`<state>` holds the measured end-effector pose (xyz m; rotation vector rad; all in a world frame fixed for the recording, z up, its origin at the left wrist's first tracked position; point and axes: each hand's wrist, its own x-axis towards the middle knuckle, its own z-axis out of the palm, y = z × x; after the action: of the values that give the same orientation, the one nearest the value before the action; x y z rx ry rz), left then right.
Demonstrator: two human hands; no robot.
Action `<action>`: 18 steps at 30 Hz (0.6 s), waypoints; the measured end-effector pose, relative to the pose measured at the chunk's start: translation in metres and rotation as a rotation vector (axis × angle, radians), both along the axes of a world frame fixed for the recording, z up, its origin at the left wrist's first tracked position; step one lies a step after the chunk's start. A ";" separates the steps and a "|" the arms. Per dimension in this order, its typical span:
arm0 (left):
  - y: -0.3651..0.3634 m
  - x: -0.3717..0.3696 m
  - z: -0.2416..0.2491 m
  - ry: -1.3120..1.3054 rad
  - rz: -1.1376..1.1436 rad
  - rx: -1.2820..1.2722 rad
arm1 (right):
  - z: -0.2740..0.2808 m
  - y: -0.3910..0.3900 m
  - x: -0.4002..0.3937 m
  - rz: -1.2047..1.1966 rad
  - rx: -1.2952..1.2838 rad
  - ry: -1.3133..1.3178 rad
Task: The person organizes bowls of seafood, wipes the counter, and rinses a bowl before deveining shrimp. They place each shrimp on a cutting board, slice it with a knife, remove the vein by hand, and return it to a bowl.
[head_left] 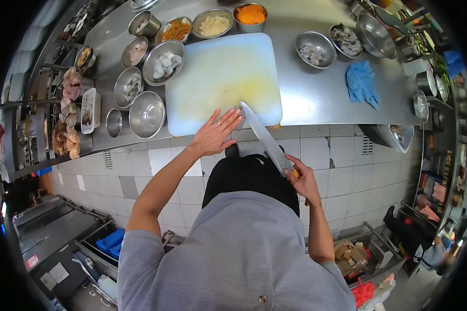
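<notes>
Near the front edge of a white cutting board (218, 62), my left hand (214, 133) lies flat with its fingers stretched out. Under or beside its fingertips is a small greyish piece (241, 120), mostly hidden. My right hand (302, 179) is wrapped round the yellow handle of a large knife (262, 133). The blade points up and to the left, its tip over the board just right of my left fingertips. Yellow stains mark the board's surface. A metal bowl with pale, shrimp-like pieces (167, 64) stands at the board's upper left corner.
Left of the board are an empty metal bowl (147, 115) and a white basket (91, 110). Behind it stands a bowl of orange food (250, 14). Rightward are a bowl of shrimp-like pieces (315, 50) and blue gloves (362, 84). Another person (420, 241) is at lower right.
</notes>
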<state>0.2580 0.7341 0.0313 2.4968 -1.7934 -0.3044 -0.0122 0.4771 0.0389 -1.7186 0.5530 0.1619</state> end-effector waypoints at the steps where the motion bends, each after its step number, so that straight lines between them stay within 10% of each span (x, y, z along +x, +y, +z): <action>1: 0.000 0.001 -0.001 -0.006 -0.005 0.003 | -0.001 0.000 0.001 0.009 -0.008 -0.020; 18: -0.001 -0.003 -0.006 0.008 0.021 -0.003 | -0.010 -0.008 0.066 0.118 -0.064 -0.082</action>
<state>0.2550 0.7330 0.0257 2.5067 -1.7628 -0.3101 0.0537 0.4694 0.0287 -1.8127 0.3998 0.1584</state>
